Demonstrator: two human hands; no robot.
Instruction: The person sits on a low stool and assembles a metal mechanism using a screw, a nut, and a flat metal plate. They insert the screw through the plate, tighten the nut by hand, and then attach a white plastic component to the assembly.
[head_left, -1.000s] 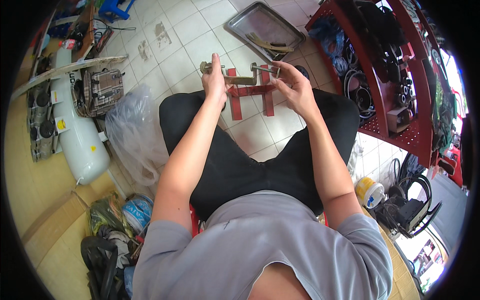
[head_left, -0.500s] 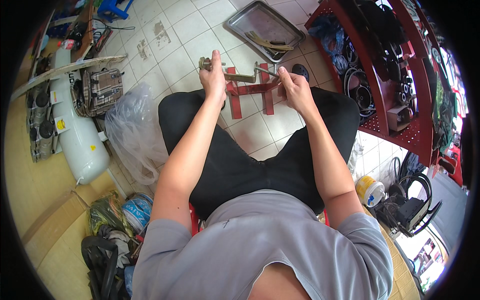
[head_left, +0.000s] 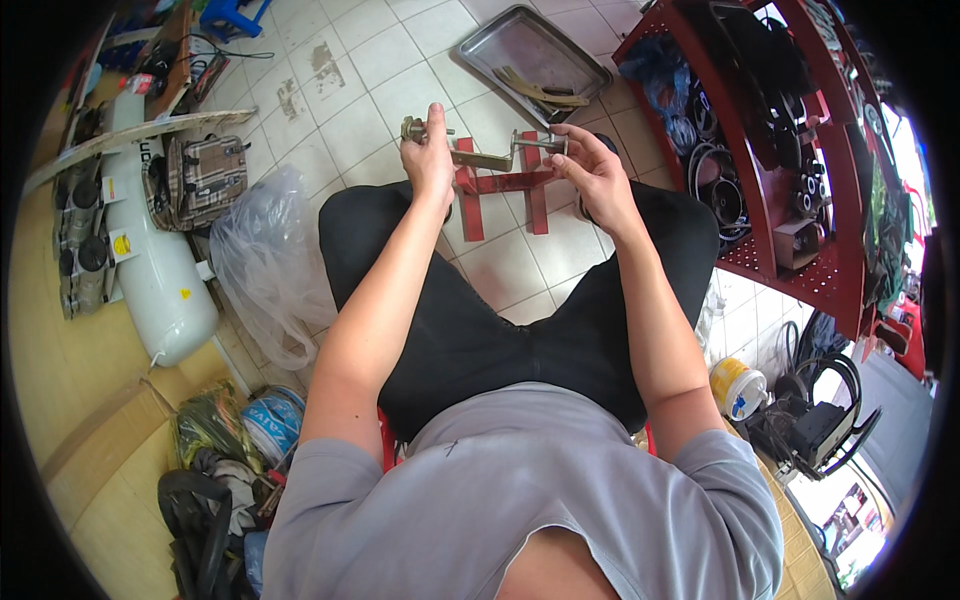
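Note:
My left hand [head_left: 428, 165] is closed on a metal crank-shaped piece [head_left: 482, 158], with its thumb stretched forward. A flat bar runs from this hand toward the right and joins a thin pin [head_left: 535, 142]. A bolt end with a nut-like part [head_left: 412, 128] sticks out beside the left fingers. My right hand [head_left: 595, 175] has thumb and index finger around the free end of that pin, where a small disc-like end shows between them. Below the crank-shaped piece stands a red metal frame [head_left: 505, 182] on the tiled floor, between my knees.
A metal tray [head_left: 480, 60] with curved strips [head_left: 540, 90] lies ahead. On the right stands a red shelf rack [head_left: 765, 215] with parts; a white-yellow bucket [head_left: 738, 385] is nearer. On the left are a plastic bag [head_left: 265, 265], a white cylinder [head_left: 170, 300] and a plaid bag [head_left: 205, 180].
My right index finger has lifted and spread from the thumb, so the pin's end now shows between them. My left hand has barely moved.

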